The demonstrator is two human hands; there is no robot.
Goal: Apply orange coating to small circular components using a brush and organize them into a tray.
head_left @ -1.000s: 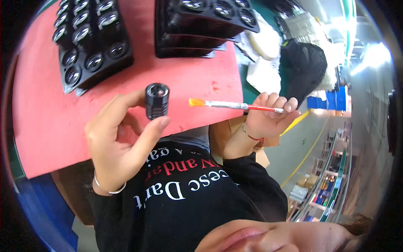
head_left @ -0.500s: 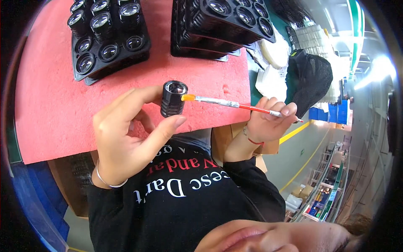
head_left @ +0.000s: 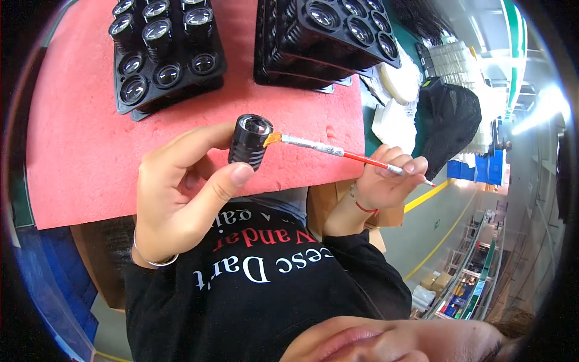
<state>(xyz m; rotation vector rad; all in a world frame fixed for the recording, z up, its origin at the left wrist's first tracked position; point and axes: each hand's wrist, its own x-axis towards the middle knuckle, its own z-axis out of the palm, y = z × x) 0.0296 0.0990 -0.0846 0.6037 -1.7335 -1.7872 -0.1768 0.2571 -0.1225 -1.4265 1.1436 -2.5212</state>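
My left hand (head_left: pixel 181 193) holds a small black ribbed cylinder with a glass lens (head_left: pixel 249 140) between thumb and fingers, lens end tilted up and to the right. My right hand (head_left: pixel 386 181) grips a thin red-handled paintbrush (head_left: pixel 338 151). Its orange bristle tip touches the rim of the lens piece. Both hands are raised above a red foam mat (head_left: pixel 78 145).
A black tray (head_left: pixel 166 54) with several lens pieces in round pockets lies at the mat's far left. A stack of black trays (head_left: pixel 325 36) stands at the far right. A black cap (head_left: pixel 449 114), white pads and a blue bin lie to the right.
My left hand has lifted the lens piece up and to the right. The brush tip, apart from it a second ago, now touches its rim.
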